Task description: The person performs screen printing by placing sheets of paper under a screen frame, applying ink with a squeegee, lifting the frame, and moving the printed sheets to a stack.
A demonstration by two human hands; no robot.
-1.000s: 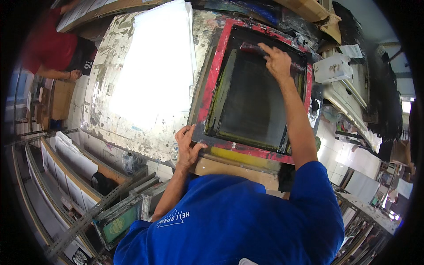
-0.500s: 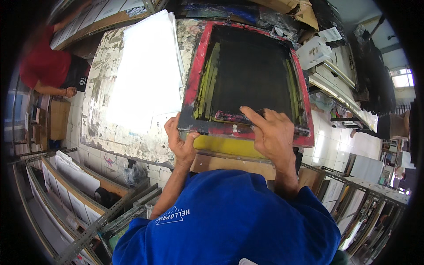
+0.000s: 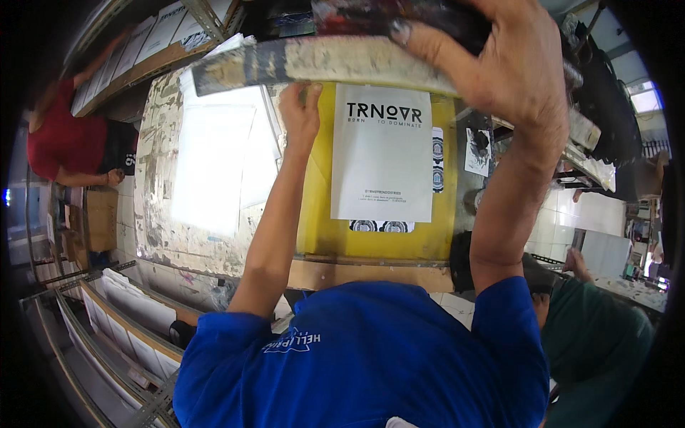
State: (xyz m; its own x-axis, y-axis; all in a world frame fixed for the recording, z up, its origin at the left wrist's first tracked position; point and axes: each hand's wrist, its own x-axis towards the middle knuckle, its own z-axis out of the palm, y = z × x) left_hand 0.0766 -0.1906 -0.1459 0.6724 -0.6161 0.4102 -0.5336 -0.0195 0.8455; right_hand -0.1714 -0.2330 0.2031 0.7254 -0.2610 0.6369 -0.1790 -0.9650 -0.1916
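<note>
A screen-printing frame (image 3: 357, 60) is tilted up, its long pale, ink-stained edge turned toward me. My left hand (image 3: 303, 110) holds this edge from below with fingers and thumb. At the upper right, my right hand (image 3: 503, 68) curls round a dark, reddish-stained squeegee (image 3: 428, 20); its fingers are partly hidden and its thumb overlaps the frame. Beneath the frame, a white sheet with black print (image 3: 382, 160) lies on a yellow board (image 3: 321, 207). Small stickers with round black emblems (image 3: 382, 226) peek out from under the sheet's near and right edges.
Left of the yellow board, a stack of white paper (image 3: 210, 164) rests on the ink-spattered table (image 3: 158, 157). A person in red (image 3: 71, 143) stands at far left, another in dark green (image 3: 592, 342) at right. Metal racks with boards (image 3: 121, 321) fill the lower left.
The frame has swung up and away from the table, uncovering the printed sheet and yellow board. Both my hands have moved up with it. A person in green has appeared at right.
</note>
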